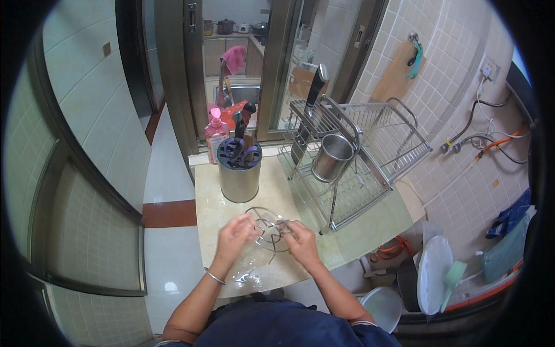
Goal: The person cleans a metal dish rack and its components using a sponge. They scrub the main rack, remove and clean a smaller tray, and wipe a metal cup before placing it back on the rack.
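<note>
Over the wet front part of the table is a round metal wire rack (274, 237), built of rings and thin crossbars. My right hand (300, 243) grips its right side with bent fingers. At the rack's left edge is my left hand (236, 236), its fingers curled and blurred; whether they touch the wire is unclear. Just beyond stands a cylindrical metal knife block (239, 184) with a slotted dark top. Purple-handled scissors (236, 149) and several dark-handled tools stick up from it.
A metal dish rack (364, 191) at the right holds a cleaver (317, 86) and a metal utensil cup (333, 157). A pink soap bottle (217, 132) stands behind the knife block. The table's (208, 256) front edge is near my body. A white bucket (383, 308) stands below right.
</note>
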`<act>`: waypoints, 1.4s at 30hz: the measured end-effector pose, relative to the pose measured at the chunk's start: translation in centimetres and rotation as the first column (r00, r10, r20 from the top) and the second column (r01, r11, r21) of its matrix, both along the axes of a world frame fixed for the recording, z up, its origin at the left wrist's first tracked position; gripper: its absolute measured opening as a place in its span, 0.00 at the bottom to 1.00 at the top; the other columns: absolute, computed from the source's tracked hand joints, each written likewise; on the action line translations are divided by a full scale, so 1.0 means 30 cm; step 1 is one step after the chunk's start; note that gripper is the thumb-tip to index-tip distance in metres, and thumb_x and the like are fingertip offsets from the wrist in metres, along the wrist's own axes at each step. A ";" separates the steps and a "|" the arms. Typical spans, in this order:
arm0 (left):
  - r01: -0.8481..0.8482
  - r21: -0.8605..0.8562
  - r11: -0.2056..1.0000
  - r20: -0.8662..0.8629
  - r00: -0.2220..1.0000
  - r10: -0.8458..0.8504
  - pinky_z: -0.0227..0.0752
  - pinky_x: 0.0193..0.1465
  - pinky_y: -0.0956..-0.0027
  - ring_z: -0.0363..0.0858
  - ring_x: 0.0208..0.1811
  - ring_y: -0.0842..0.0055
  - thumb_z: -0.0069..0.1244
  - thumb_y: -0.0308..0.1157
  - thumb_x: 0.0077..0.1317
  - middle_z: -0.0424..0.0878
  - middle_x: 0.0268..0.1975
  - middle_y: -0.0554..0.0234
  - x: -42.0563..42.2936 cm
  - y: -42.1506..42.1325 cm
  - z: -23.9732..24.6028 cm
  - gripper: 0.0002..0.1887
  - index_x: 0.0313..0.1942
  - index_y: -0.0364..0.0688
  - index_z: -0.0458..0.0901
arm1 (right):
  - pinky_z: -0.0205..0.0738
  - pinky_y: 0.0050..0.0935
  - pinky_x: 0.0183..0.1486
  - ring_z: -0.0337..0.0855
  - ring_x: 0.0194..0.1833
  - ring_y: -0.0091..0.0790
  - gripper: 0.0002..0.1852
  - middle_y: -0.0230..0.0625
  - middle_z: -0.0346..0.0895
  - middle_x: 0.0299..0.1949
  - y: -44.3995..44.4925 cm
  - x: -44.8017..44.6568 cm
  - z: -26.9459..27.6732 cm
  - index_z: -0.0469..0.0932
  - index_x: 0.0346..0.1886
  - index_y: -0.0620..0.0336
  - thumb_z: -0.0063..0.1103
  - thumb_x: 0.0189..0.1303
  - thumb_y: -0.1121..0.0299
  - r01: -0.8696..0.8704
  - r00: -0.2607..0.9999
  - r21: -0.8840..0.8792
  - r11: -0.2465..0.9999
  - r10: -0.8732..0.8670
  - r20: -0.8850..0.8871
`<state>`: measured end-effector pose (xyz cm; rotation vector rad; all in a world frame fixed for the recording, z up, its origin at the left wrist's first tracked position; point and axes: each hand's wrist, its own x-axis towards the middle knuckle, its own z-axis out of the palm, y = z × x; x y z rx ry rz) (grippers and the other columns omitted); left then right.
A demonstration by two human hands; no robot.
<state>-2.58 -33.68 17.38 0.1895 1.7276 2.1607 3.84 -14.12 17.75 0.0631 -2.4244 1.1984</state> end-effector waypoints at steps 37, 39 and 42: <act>0.020 0.669 0.743 0.256 0.932 -0.256 0.63 0.67 0.57 0.71 0.63 0.59 0.27 0.45 0.78 0.69 0.62 0.40 -0.003 0.069 -0.146 0.26 0.71 0.45 0.53 | 0.70 0.40 0.45 0.74 0.40 0.47 0.21 0.45 0.74 0.39 -0.237 -0.060 0.056 0.75 0.53 0.65 0.58 0.52 0.79 -0.169 0.941 0.360 0.918 0.259 -0.218; 0.029 0.719 0.695 0.248 0.923 -0.295 0.62 0.68 0.58 0.70 0.63 0.58 0.27 0.44 0.78 0.69 0.62 0.40 0.000 0.059 -0.151 0.26 0.71 0.45 0.53 | 0.71 0.39 0.45 0.75 0.39 0.46 0.20 0.45 0.74 0.38 -0.242 -0.052 0.048 0.75 0.52 0.65 0.58 0.52 0.78 -0.224 0.925 0.331 0.917 0.307 -0.224; -0.044 0.719 0.693 0.293 0.924 -0.245 0.61 0.68 0.57 0.70 0.63 0.60 0.26 0.45 0.78 0.70 0.61 0.42 -0.006 0.064 -0.143 0.26 0.70 0.44 0.53 | 0.73 0.39 0.43 0.76 0.39 0.46 0.20 0.45 0.74 0.38 -0.213 -0.084 0.048 0.76 0.51 0.64 0.58 0.52 0.79 -0.248 0.907 0.327 0.912 0.337 -0.252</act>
